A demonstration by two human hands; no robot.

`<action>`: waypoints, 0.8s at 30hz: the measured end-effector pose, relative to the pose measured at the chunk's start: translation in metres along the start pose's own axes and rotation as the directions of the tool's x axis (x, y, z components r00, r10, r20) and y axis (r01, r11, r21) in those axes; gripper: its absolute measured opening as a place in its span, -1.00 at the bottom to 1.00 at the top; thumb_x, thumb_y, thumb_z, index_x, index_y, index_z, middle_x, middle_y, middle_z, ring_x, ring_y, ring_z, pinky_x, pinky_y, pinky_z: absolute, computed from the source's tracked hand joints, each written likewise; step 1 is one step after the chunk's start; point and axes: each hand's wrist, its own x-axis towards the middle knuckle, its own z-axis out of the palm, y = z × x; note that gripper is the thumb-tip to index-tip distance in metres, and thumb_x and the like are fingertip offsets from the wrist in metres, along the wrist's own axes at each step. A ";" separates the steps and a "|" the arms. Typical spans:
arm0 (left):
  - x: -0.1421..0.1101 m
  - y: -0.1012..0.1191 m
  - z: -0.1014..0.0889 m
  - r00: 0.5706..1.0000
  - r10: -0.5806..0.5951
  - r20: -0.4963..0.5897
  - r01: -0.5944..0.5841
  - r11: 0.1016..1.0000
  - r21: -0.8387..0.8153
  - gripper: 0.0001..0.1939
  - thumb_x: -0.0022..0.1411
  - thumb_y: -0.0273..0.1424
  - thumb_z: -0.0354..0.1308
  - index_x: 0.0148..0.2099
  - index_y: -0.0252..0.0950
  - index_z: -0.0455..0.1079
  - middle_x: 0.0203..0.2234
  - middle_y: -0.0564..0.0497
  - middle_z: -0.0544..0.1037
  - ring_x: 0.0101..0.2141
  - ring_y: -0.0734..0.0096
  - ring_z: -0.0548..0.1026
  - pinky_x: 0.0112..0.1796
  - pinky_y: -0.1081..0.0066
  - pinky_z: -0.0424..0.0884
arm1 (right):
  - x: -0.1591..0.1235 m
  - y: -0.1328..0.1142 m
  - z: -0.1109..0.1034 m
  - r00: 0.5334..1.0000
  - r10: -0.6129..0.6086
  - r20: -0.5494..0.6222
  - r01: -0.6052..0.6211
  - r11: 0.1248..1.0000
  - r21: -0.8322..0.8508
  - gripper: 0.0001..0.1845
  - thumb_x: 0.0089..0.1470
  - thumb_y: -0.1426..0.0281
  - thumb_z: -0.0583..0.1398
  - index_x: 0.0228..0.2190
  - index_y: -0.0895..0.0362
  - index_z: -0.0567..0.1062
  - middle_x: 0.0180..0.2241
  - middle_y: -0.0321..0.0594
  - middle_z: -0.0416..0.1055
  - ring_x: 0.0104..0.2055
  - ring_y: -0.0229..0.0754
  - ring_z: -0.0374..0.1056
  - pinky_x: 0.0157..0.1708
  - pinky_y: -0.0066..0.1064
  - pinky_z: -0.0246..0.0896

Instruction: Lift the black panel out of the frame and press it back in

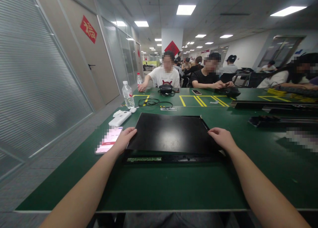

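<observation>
A glossy black display panel [169, 132] lies in front of me, its near edge raised slightly over a dark frame [188, 159]. Along the frame's near side runs a green circuit board strip [144, 159]. My left hand [125, 138] pinches the panel's left edge between thumb and fingers. At the opposite edge, my right hand [222, 137] is closed on the panel's right side, with the fingertips partly hidden. Most of the frame is covered by the panel.
Left of the panel are a lit phone [109, 141], a white device [120, 118] and a water bottle [128, 95]. A black cable [155, 103] lies beyond it. Dark long parts [278, 121] rest on the green table [169, 188] at right. People sit across the table.
</observation>
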 end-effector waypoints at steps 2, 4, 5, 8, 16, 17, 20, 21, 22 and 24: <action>0.002 -0.003 -0.001 1.000 0.015 0.008 -0.015 1.000 0.024 -0.49 -0.01 0.00 0.42 -0.14 -0.28 0.57 -0.40 -0.03 0.69 -0.33 0.15 0.64 -0.32 0.33 0.52 | 0.000 0.000 0.000 1.000 0.009 0.006 -0.009 1.000 0.000 -0.79 0.00 0.27 0.23 -0.42 0.02 0.69 -0.39 -0.21 0.63 -0.28 -0.07 0.53 -0.28 -0.35 0.33; 0.003 -0.005 -0.003 1.000 0.018 0.017 -0.019 0.999 0.042 -0.43 -0.01 0.04 0.40 -0.11 -0.29 0.57 -0.39 -0.04 0.69 -0.33 0.15 0.64 -0.32 0.32 0.51 | 0.000 0.000 0.000 1.000 0.018 0.012 -0.018 1.000 0.000 -0.79 0.01 0.27 0.23 -0.42 0.02 0.69 -0.37 -0.21 0.64 -0.27 -0.07 0.53 -0.27 -0.35 0.33; 0.003 -0.006 -0.004 1.000 0.019 0.023 -0.021 0.999 0.051 -0.42 -0.01 0.06 0.40 -0.09 -0.29 0.57 -0.38 -0.05 0.70 -0.33 0.14 0.64 -0.32 0.31 0.50 | 0.000 -0.001 0.000 1.000 0.019 0.015 -0.019 1.000 0.000 -0.79 0.01 0.28 0.23 -0.41 0.02 0.69 -0.37 -0.21 0.64 -0.27 -0.08 0.53 -0.27 -0.35 0.33; 0.005 -0.007 -0.004 0.999 0.030 0.040 -0.031 0.999 0.040 -0.38 -0.02 0.05 0.41 -0.05 -0.30 0.58 -0.34 -0.08 0.71 -0.28 0.09 0.65 -0.28 0.29 0.51 | 0.000 -0.001 0.000 1.000 0.010 0.012 -0.010 1.000 -0.008 -0.80 0.02 0.29 0.23 -0.43 0.03 0.69 -0.37 -0.21 0.63 -0.27 -0.08 0.53 -0.27 -0.35 0.33; -0.005 0.007 0.002 0.999 -0.022 -0.033 0.022 1.000 0.018 -0.51 0.18 -0.25 0.35 0.14 -0.29 0.54 -0.26 -0.09 0.74 -0.21 0.09 0.69 -0.16 0.25 0.57 | 0.001 -0.002 0.000 1.000 0.014 0.002 -0.014 1.000 -0.025 -0.81 0.01 0.30 0.23 -0.45 0.02 0.68 -0.37 -0.20 0.63 -0.27 -0.08 0.52 -0.26 -0.36 0.32; -0.007 0.010 0.002 0.999 -0.024 -0.025 0.024 1.000 0.009 -0.51 0.19 -0.26 0.34 0.15 -0.30 0.54 -0.23 -0.10 0.74 -0.19 0.08 0.69 -0.14 0.25 0.57 | 0.001 -0.003 -0.001 1.000 0.019 0.007 -0.019 1.000 -0.021 -0.81 0.01 0.30 0.23 -0.45 0.02 0.68 -0.37 -0.20 0.63 -0.26 -0.07 0.52 -0.25 -0.35 0.33; -0.010 0.015 0.003 0.999 -0.045 -0.022 0.045 0.999 -0.030 -0.53 0.19 -0.31 0.36 0.14 -0.31 0.54 -0.20 -0.12 0.74 -0.16 0.09 0.69 -0.12 0.26 0.58 | 0.000 -0.003 -0.002 0.999 0.034 0.021 -0.034 0.999 -0.007 -0.80 0.01 0.29 0.23 -0.43 0.03 0.69 -0.36 -0.19 0.63 -0.24 -0.06 0.52 -0.22 -0.34 0.33; -0.011 0.017 0.003 0.998 -0.055 -0.030 0.054 0.998 -0.038 -0.55 0.19 -0.32 0.36 0.12 -0.31 0.55 -0.19 -0.12 0.74 -0.16 0.10 0.69 -0.11 0.27 0.58 | 0.000 -0.003 -0.002 0.999 0.039 0.023 -0.039 0.999 -0.003 -0.79 0.01 0.28 0.23 -0.43 0.03 0.69 -0.36 -0.19 0.63 -0.24 -0.06 0.52 -0.21 -0.33 0.33; -0.011 0.018 0.003 0.997 -0.063 -0.034 0.061 0.997 -0.044 -0.58 0.19 -0.34 0.36 0.10 -0.30 0.56 -0.20 -0.12 0.75 -0.16 0.11 0.69 -0.11 0.29 0.58 | 0.000 -0.003 -0.003 0.999 0.042 0.023 -0.042 0.999 0.001 -0.79 0.00 0.28 0.23 -0.43 0.03 0.69 -0.35 -0.19 0.63 -0.23 -0.05 0.53 -0.21 -0.32 0.33; -0.012 0.020 0.004 0.997 -0.070 -0.030 0.068 0.996 -0.058 -0.63 0.20 -0.35 0.36 0.06 -0.29 0.57 -0.21 -0.12 0.75 -0.16 0.12 0.70 -0.11 0.30 0.58 | 0.001 -0.002 -0.002 0.999 0.044 0.021 -0.044 0.999 0.004 -0.79 0.00 0.28 0.23 -0.44 0.02 0.69 -0.36 -0.19 0.63 -0.23 -0.05 0.53 -0.20 -0.32 0.33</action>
